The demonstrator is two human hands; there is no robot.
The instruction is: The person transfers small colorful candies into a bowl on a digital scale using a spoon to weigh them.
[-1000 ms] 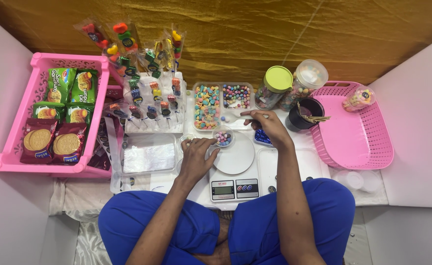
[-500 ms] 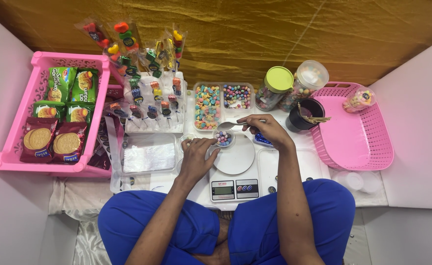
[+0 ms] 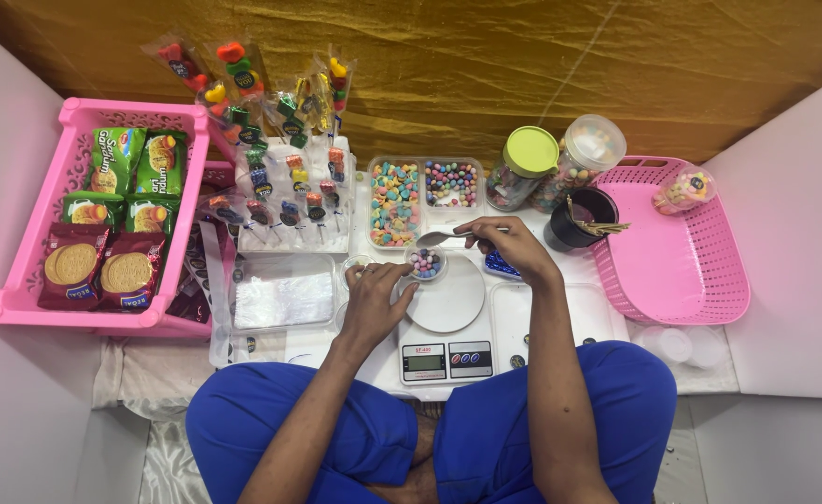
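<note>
My right hand (image 3: pixel 509 247) holds a metal spoon (image 3: pixel 441 238) level, its bowl just above a small clear cup (image 3: pixel 425 264) of coloured candy balls. My left hand (image 3: pixel 376 297) rests beside that cup, fingers touching its left edge. The cup sits at the back rim of the round white pan of a kitchen scale (image 3: pixel 448 327). Behind them stand two clear trays, one with pastel sweets (image 3: pixel 393 203) and one with coloured balls (image 3: pixel 451 184).
A pink crate (image 3: pixel 33 233) of snack packs stands at the left. A white stand of wrapped candy sticks (image 3: pixel 285 201) is beside it. Two jars (image 3: pixel 560 168), a black cup of sticks (image 3: pixel 581 221) and a pink basket (image 3: pixel 682 261) holding one filled cup are at the right.
My right hand has brought the spoon from the candy trays leftward and down to the small cup. My left hand stayed by the cup.
</note>
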